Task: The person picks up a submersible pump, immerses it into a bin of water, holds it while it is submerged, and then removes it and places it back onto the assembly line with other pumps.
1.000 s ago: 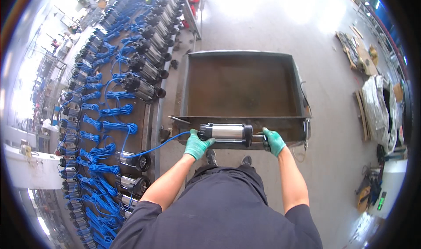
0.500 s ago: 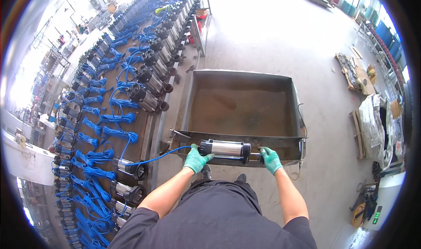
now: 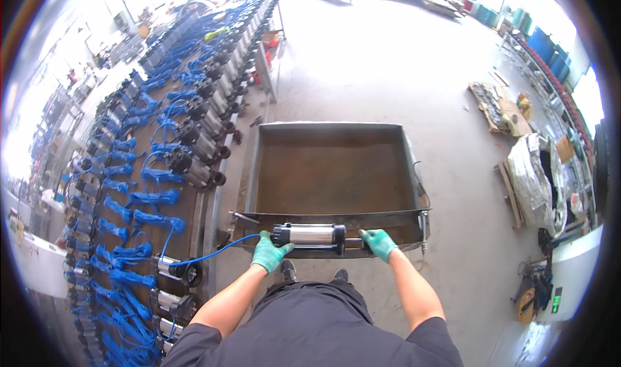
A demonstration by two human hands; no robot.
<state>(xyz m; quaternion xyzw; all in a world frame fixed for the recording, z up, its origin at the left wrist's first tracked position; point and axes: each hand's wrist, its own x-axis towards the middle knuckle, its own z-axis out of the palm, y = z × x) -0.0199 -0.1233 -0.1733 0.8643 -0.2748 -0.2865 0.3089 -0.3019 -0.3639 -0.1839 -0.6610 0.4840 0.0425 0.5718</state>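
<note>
A submersible pump [image 3: 312,234] with a silver barrel and black ends lies level across the near end of a metal water tank [image 3: 330,125]. My left hand [image 3: 270,253], in a green glove, grips the pump's left end, thumb along its near side. From that end a blue cable [image 3: 223,254] runs left toward the bench. My right hand [image 3: 380,244], also gloved in green, is closed around a short metal rod [image 3: 353,242] at the pump's right end. The fingers partly cover the rod, so its outer end is hidden.
Brown water [image 3: 333,176] fills the tank behind a crosswise bar [image 3: 381,212]. At left, a long bench carries rows of similar pumps [image 3: 191,166] and coiled blue cables [image 3: 155,197]. Wrapped goods [image 3: 533,183] and a pallet [image 3: 498,108] stand on the floor at right.
The view has shifted, so the tank and bench appear further left and lower. My right hand has come closer to the pump's right end; my left hand keeps its grip.
</note>
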